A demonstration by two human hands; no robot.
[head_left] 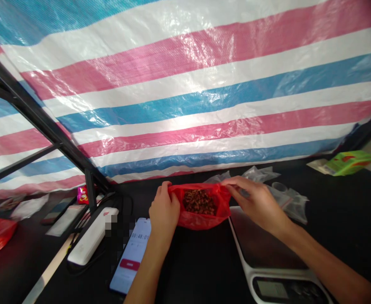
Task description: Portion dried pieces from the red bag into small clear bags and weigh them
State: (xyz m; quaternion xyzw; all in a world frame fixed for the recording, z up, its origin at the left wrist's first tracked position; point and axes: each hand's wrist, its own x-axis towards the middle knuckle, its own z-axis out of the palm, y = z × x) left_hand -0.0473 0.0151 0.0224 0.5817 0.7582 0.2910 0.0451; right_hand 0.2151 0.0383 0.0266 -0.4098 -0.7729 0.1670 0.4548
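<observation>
A red plastic bag (198, 221) is held between my two hands above the black table, its mouth spread toward me. Inside it lie many small brown dried pieces (199, 202), whose exact kind I cannot tell. My left hand (164, 209) is closed on the bag's left rim. At the right rim, my right hand (255, 200) pinches the plastic between thumb and fingers. Below my right forearm stands a kitchen scale (267, 249) with a dark top and a small display. Beside my left wrist lies a phone (131, 257) showing a running timer, partly covered by my arm.
Clear plastic bags (286, 198) lie behind the scale, with a green packet (350, 162) at the far right. A white power strip (93, 236) and cables are on the left, near a black metal frame (46, 118). A striped tarp (204, 97) hangs behind the table.
</observation>
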